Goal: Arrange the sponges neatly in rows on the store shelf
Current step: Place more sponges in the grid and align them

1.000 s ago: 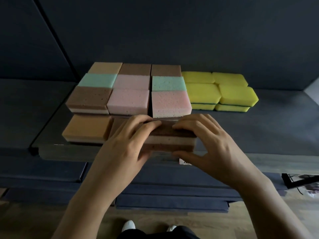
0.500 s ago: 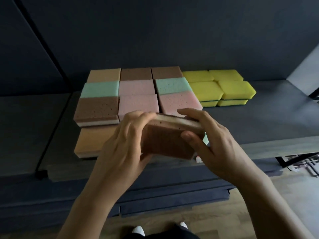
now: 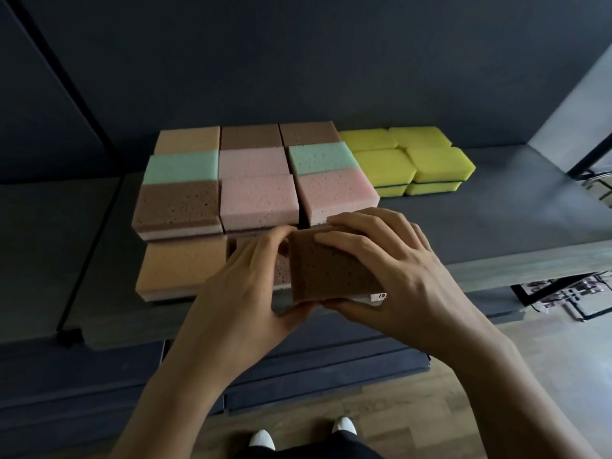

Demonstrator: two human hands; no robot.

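Head view, looking down: reaches two bare forearms up from the bottom of the frame to a dark shelf (image 3: 496, 233). Holds one brown sponge (image 3: 331, 270) in both hands over the shelf's front edge, with its broad porous face tilted up toward the camera.

Wraps the right-hand grip (image 3: 407, 276) round the sponge's right half, with four fingers spread across the top face and the thumb tucked under the near edge. Closes the left-hand grip (image 3: 241, 283) on the sponge's left end, with fingers curled over the far corner, thumb underneath and wrist bent slightly inward. Thumbs nearly meeting beneath the sponge.

Small white tag (image 3: 377, 297) with handwriting just under the sponge's near right corner; cannot tell what it is fixed to.

Just left of the hands, an orange sponge (image 3: 182, 266) flat in the shelf's front row. Behind it, tight rows of stacked sponges (image 3: 260, 202), topped in brown, pink, mint and orange, touching side by side. To their right, yellow sponges (image 3: 410, 160) in low stacks well back from the edge.

Below the shelf, wood floor (image 3: 430, 409) and the tips of white shoes (image 3: 261, 438).
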